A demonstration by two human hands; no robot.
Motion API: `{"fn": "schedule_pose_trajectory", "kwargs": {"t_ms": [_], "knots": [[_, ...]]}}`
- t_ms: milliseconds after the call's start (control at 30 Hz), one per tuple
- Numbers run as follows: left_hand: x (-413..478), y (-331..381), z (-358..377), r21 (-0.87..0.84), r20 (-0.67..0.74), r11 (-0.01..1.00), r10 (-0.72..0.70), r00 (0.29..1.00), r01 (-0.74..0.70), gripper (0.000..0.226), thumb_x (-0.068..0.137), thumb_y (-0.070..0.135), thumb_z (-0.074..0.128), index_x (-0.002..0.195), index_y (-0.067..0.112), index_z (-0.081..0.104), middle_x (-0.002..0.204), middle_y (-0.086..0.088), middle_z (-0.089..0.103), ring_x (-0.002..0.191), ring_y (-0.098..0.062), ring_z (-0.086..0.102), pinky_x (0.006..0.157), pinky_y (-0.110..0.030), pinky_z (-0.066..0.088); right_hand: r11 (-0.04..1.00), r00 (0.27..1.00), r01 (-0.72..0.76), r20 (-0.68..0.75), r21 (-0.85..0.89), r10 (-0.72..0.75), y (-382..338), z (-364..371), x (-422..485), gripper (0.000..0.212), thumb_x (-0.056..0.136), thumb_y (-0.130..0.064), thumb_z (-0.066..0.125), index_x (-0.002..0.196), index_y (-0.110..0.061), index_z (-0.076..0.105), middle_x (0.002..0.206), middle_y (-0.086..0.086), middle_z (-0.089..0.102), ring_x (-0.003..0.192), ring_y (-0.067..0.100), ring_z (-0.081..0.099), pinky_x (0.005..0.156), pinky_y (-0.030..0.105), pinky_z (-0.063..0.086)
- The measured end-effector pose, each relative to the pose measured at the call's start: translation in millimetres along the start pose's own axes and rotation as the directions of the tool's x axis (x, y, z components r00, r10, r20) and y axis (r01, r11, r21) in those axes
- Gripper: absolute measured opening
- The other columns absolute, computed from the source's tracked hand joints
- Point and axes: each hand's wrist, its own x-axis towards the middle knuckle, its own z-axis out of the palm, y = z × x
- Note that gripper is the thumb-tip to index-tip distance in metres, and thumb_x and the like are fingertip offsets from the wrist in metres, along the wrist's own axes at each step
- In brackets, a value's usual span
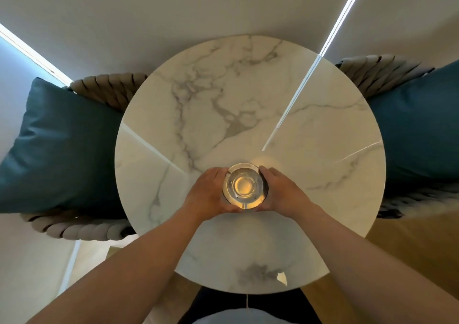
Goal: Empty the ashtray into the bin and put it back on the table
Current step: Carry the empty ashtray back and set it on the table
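Note:
A round clear glass ashtray [244,187] sits near the middle of a round white marble table [248,105]. Its bowl glows yellowish and I see no ash or butts inside. My left hand [208,194] cups the ashtray's left side and my right hand [283,190] cups its right side. The fingers of both hands wrap around the rim and meet under its near edge. I cannot tell whether the ashtray rests on the tabletop or is held just above it. No bin is in view.
Two woven rope chairs flank the table, each with a teal cushion: one on the left [62,144], one on the right [422,129]. Wooden floor [409,249] shows at the lower right. A bright light strip reflects across the tabletop.

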Motion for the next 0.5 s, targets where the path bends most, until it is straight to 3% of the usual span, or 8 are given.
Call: {"fn": "schedule_pose_trajectory", "kwargs": {"t_ms": [233,500], "knots": [[79,-8,2,0.029,-0.033,0.999,-0.045,0.998,0.046,0.110,0.043,0.077,0.074,0.130,0.015,0.048,0.123,-0.002,0.058,0.115,-0.022,0.051,0.099,-0.032,0.042,0.998,0.995,0.066,-0.081,-0.005,-0.066,23,-39,64,0.107,0.049,-0.033,0.096,0.140,-0.017,0.041,0.136,0.002,0.049,0.125,0.020,0.047,0.096,0.033,0.045],[119,-18,-1,0.074,-0.043,0.997,-0.004,0.999,0.007,0.104,0.044,0.064,0.086,0.129,0.018,0.050,0.125,0.001,0.057,0.118,-0.021,0.048,0.100,-0.035,0.041,0.989,0.987,0.100,-0.118,-0.107,-0.113,35,-46,96,0.106,0.046,-0.036,0.096,0.133,-0.006,0.043,0.137,0.007,0.041,0.132,0.021,0.035,0.100,0.029,0.036]]}}
